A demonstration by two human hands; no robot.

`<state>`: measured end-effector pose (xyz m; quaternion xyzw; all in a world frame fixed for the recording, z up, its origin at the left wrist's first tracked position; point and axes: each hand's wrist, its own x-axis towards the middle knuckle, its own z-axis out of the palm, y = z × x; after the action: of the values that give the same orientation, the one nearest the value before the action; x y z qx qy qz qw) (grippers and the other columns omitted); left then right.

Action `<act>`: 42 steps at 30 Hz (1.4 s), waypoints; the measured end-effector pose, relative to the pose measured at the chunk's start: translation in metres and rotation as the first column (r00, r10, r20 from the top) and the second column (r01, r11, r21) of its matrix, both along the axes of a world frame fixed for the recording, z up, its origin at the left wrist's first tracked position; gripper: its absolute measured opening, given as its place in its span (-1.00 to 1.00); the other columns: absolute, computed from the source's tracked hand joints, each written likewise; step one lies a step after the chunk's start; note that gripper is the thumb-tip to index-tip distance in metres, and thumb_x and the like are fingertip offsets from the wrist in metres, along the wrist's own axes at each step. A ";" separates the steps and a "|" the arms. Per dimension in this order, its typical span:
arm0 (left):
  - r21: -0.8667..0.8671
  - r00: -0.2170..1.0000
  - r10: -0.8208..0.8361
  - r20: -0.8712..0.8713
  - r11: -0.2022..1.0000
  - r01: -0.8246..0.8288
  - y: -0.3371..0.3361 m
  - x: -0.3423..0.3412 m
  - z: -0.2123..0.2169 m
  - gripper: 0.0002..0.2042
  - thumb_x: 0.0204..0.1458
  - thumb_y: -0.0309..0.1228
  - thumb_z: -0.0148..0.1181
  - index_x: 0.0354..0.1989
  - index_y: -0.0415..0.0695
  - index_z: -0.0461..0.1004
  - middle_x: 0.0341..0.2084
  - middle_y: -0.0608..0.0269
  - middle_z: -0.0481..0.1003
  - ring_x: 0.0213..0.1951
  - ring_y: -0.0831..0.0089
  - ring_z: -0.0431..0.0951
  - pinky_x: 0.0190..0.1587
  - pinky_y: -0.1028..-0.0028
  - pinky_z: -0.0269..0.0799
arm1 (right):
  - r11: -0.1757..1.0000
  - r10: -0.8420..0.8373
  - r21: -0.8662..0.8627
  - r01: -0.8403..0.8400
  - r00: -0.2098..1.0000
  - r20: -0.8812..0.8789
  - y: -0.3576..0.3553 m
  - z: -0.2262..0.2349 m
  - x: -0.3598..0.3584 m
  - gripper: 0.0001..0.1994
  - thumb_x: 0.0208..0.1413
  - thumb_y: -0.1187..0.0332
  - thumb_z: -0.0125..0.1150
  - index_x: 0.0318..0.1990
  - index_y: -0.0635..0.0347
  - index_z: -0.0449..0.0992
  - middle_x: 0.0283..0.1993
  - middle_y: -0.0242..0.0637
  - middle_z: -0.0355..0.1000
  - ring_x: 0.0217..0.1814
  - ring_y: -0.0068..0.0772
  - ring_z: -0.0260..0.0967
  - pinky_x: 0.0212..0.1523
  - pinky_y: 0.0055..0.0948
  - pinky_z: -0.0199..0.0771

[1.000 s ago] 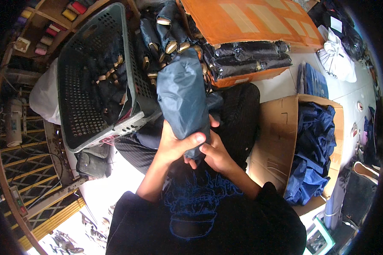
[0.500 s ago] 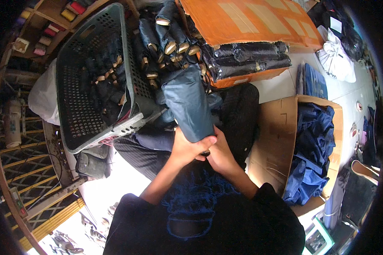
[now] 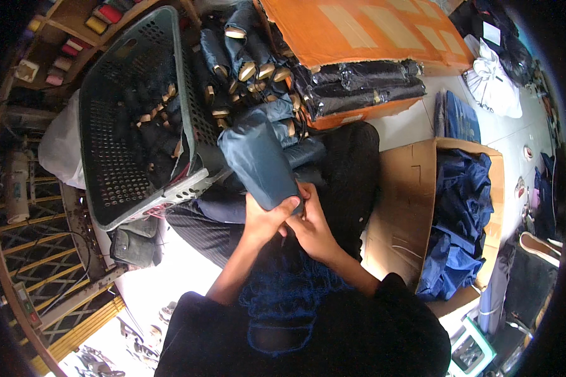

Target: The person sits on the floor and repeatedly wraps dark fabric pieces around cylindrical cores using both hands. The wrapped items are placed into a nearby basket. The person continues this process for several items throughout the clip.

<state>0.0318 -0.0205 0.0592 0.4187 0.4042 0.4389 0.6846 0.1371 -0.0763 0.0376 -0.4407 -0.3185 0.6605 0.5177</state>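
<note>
A dark blue-grey fabric bundle, apparently a folded umbrella (image 3: 258,160), is held over my lap, tilted with its wide end up and to the left. My left hand (image 3: 267,220) is closed round its lower left end, thumb across the front. My right hand (image 3: 311,223) grips the lower right corner, fingers close to the left thumb. What sits between the palms is mostly hidden. Just beyond lies a pile of similar rolled umbrellas (image 3: 248,69) with pale gold ends and dark straps. More bundles rest against my crossed legs.
A dark plastic basket (image 3: 188,94) of similar bundles leans at the left. Behind the pile stands an orange carton (image 3: 365,28) with plastic-wrapped packs. To the right, a brown cardboard box (image 3: 399,213) holds blue fabric (image 3: 459,220). Thread spools (image 3: 110,14) fill a shelf at upper left.
The folded umbrella has tipped further left, and its lower end has come slightly left with my left hand. My right hand has shifted its fingers at the lower corner.
</note>
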 end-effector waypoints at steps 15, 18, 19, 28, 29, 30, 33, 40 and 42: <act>0.624 0.228 0.587 -0.777 0.669 0.404 0.145 0.009 -0.020 -0.32 -0.24 -0.57 0.31 0.17 0.05 0.28 -0.14 0.12 0.45 -0.05 0.07 0.43 -0.03 0.09 0.35 | 0.945 -0.091 0.049 0.324 0.116 0.989 -0.037 -0.075 0.122 -0.62 0.08 0.41 0.13 0.06 0.31 0.32 0.27 0.17 0.04 0.11 0.28 0.27 0.09 -0.07 0.38; 0.525 0.006 0.642 -0.767 0.622 0.581 0.177 0.009 -0.057 -0.36 -0.31 -0.57 0.28 0.09 0.13 0.39 -0.13 0.17 0.39 0.04 0.21 0.34 0.13 -0.01 0.17 | 0.950 0.038 -0.061 0.307 0.081 0.996 -0.052 -0.112 0.151 -0.59 0.06 0.47 0.10 0.09 0.35 0.30 0.27 0.21 0.06 0.15 0.27 0.25 0.14 -0.05 0.34; 0.509 -0.019 0.612 -0.791 0.675 0.533 0.182 0.012 -0.074 -0.35 -0.27 -0.54 0.30 0.13 0.10 0.35 -0.11 0.20 0.38 0.07 0.21 0.32 0.22 -0.09 0.07 | 0.947 0.039 -0.053 0.316 0.052 0.998 -0.053 -0.122 0.153 -0.61 0.04 0.52 0.07 0.08 0.34 0.32 0.22 0.17 0.12 0.11 0.23 0.29 0.09 -0.05 0.36; 0.771 0.624 0.549 -0.557 0.620 0.143 0.100 -0.022 -0.080 -0.54 -0.06 -0.63 0.14 0.09 -0.14 0.33 0.12 -0.09 0.23 0.21 -0.07 0.20 0.25 0.11 0.13 | 0.969 -0.054 0.088 0.229 -0.153 0.987 -0.068 -0.169 0.162 -0.48 -0.13 0.70 0.04 0.11 0.33 0.31 -0.03 0.11 0.37 0.02 0.19 0.36 0.01 -0.04 0.39; 0.761 0.645 0.537 -0.544 0.639 0.110 0.077 -0.025 -0.084 -0.59 -0.06 -0.65 0.13 0.04 -0.17 0.37 0.10 -0.10 0.24 0.19 -0.07 0.23 0.22 0.17 0.18 | 0.974 -0.058 0.082 0.213 -0.115 0.992 -0.072 -0.171 0.163 -0.47 -0.12 0.69 0.04 0.12 0.33 0.30 -0.03 0.12 0.37 0.01 0.20 0.36 0.01 -0.03 0.39; 0.739 0.654 0.515 -0.555 0.666 0.103 0.056 -0.028 -0.090 -0.62 -0.07 -0.66 0.13 -0.01 -0.18 0.40 0.09 -0.08 0.26 0.16 -0.05 0.26 0.19 0.17 0.21 | 0.977 -0.060 0.074 0.200 -0.076 0.995 -0.072 -0.171 0.161 -0.47 -0.11 0.69 0.03 0.13 0.33 0.28 -0.04 0.12 0.37 0.01 0.21 0.36 0.01 -0.03 0.39; 0.652 0.695 0.400 -0.598 0.746 0.132 0.008 -0.038 -0.107 -0.68 -0.08 -0.67 0.13 -0.09 -0.18 0.45 0.06 -0.01 0.30 0.12 0.01 0.30 0.11 0.20 0.26 | 0.834 0.406 -0.406 0.375 0.081 0.910 -0.072 -0.165 0.158 -0.48 -0.04 0.62 0.01 0.17 0.33 0.24 0.00 0.21 0.35 0.06 0.20 0.34 0.03 -0.01 0.37; 0.584 0.688 0.307 -0.657 0.784 0.209 -0.029 -0.059 -0.135 -0.75 -0.06 -0.65 0.12 -0.15 -0.20 0.47 -0.09 0.09 0.44 0.01 0.12 0.37 0.10 0.23 0.24 | 0.867 0.069 -0.196 0.459 0.278 0.958 -0.128 -0.221 0.177 -0.70 0.14 0.42 -0.03 0.00 0.33 0.41 -0.17 0.03 0.45 -0.13 -0.10 0.39 -0.07 -0.19 0.38; 0.585 0.700 0.307 -0.645 0.788 0.192 -0.030 -0.060 -0.132 -0.76 -0.05 -0.65 0.12 -0.16 -0.20 0.47 -0.09 0.11 0.45 0.01 0.12 0.37 0.11 0.23 0.23 | 0.844 -0.108 -0.108 0.525 0.363 0.925 -0.146 -0.229 0.175 -0.73 0.19 0.37 -0.04 -0.05 0.33 0.46 -0.21 -0.02 0.47 -0.18 -0.18 0.40 -0.10 -0.24 0.38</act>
<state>-0.0285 -0.0507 -0.0733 0.7389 0.4849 0.3710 0.2850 0.3123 -0.2222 -0.1919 -0.8676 -0.3115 0.2572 0.2901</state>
